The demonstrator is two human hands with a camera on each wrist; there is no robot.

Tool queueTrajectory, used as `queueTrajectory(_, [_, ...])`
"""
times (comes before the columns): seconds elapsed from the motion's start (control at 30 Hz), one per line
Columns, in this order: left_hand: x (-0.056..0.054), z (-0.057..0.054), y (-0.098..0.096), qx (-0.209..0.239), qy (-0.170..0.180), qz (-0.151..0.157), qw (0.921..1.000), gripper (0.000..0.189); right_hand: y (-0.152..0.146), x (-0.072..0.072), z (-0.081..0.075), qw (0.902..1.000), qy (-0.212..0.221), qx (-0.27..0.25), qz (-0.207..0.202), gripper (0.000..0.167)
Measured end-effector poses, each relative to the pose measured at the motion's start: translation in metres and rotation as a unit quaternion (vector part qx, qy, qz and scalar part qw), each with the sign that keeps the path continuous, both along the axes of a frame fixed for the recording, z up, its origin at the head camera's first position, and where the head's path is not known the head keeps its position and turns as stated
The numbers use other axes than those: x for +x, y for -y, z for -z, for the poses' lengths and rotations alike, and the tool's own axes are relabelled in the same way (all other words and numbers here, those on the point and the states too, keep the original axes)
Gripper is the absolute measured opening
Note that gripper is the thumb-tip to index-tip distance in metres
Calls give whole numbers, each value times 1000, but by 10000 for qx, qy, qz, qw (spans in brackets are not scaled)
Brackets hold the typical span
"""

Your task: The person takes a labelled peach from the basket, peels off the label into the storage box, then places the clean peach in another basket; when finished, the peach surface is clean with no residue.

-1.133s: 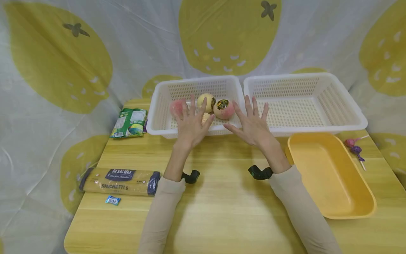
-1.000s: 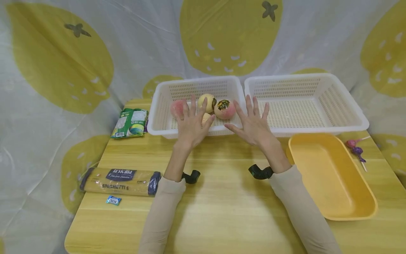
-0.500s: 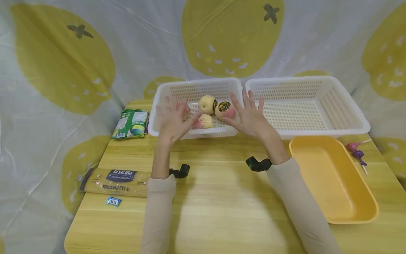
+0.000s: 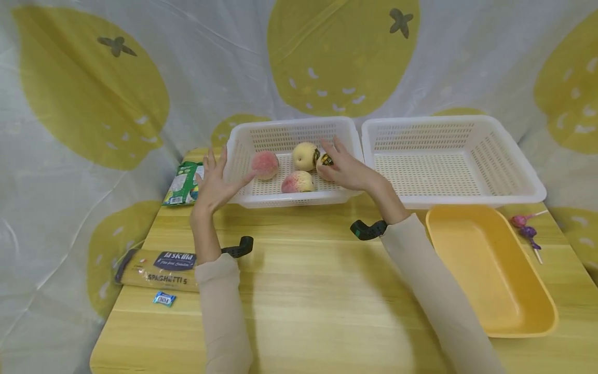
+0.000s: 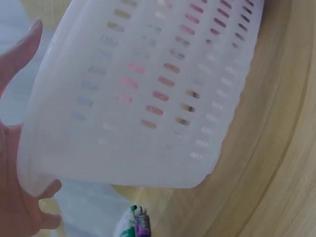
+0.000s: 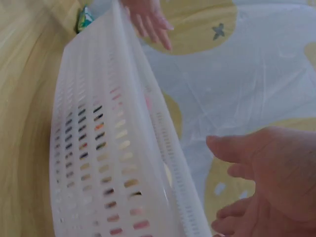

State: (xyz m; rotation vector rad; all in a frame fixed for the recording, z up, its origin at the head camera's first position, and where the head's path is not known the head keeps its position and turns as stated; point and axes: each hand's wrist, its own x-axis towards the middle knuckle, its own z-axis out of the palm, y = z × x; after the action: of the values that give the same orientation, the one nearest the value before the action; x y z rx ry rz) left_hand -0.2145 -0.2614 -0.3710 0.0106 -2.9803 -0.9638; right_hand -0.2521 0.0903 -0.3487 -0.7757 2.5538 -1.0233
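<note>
Several peaches, among them a red one [image 4: 265, 164], a yellow one [image 4: 304, 156] and a pink-and-yellow one [image 4: 297, 182], lie in the left white basket [image 4: 294, 199]. My left hand [image 4: 215, 186] is spread at this basket's left end, thumb toward the red peach and fingers over the green packet [image 4: 179, 184]. In the left wrist view that hand [image 5: 17, 173] is beside the basket's corner. My right hand [image 4: 350, 169] hovers over the basket's right side, partly hiding another peach with a dark-and-gold sticker. The right wrist view shows this hand [image 6: 276, 173] above the rim, holding nothing.
A second white basket [image 4: 453, 199] stands right of the first. An orange tub [image 4: 486, 270] sits in front of it, with two lollipops [image 4: 528, 232] to its right. A spaghetti pack [image 4: 159, 270] and a small blue wrapped candy [image 4: 164, 298] lie at the left.
My left hand has moved left, from above the peaches to the basket's left end, uncovering the red peach. My right hand has shifted left and turned inward over the stickered peach.
</note>
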Motion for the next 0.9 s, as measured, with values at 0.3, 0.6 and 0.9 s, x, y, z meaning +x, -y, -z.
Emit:
queueTrajectory(0.3, [0, 10, 18, 1208, 623, 346, 9901, 111, 8, -26, 18, 9980, 483, 72, 397, 74])
queueTrajectory(0.6, [-1, 18, 26, 1909, 1020, 848, 9726, 128, 16, -36, 29, 9940, 777, 219, 738, 73])
queueTrajectory(0.9, [-3, 19, 25, 2509, 1108, 795, 9584, 132, 20, -36, 39, 9948, 71, 516, 872, 63])
